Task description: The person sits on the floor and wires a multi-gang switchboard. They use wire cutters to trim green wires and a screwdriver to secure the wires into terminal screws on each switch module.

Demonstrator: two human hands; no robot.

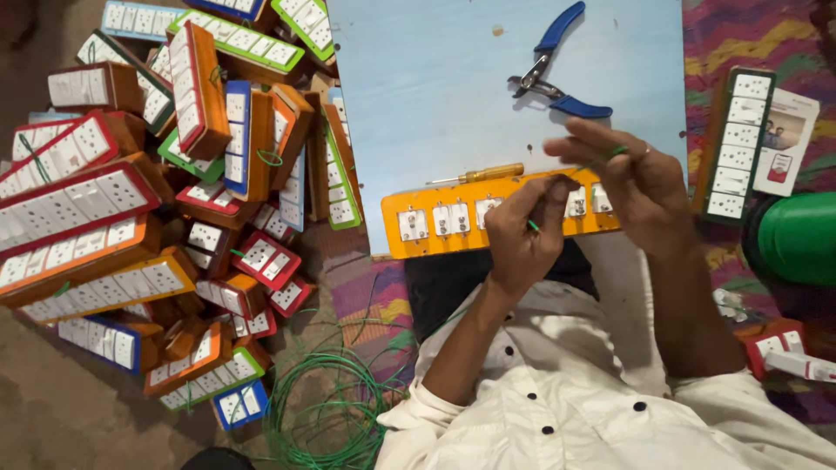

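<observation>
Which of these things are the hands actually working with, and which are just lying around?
In use:
left hand
right hand
green wire
orange socket board

Lying about:
blue-handled pliers
yellow-handled screwdriver
pile of finished socket boards
green wire coil

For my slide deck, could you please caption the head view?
Both hands work green wire over an orange socket strip beside blue pliers.

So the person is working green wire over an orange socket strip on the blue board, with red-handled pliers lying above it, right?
Not quite: the pliers have blue handles, not red, as the head view shows. The rest holds: both hands, left hand and right hand, pinch green wire over the orange socket strip on the blue board.
</observation>
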